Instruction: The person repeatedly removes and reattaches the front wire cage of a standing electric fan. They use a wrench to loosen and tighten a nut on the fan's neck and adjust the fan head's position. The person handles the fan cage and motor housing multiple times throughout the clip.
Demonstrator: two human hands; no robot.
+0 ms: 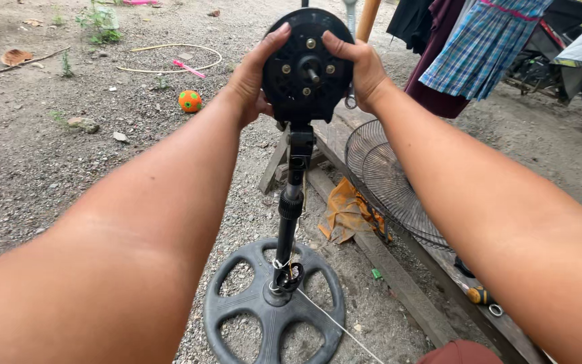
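Two forearms reach forward from the bottom corners of the view. Nearest the camera, a round black base with spoked cutouts rests on the gravel ground. A black pole rises from its hub, with a thin white cord trailing off toward the lower right. Right of the base, a wooden plank lies on the ground. An orange rag and a wire fan guard rest on or against it (the exact contact cannot be told).

At the top of the pole sits the fan motor housing, black and round, its shaft pointing at the camera. The left hand is clamped on the housing's left edge, thumb over the front face. The right hand is clamped on the right edge likewise.

Farther off, an orange-and-green ball and a pale hoop lie on the ground at left. Clothes hang at upper right.
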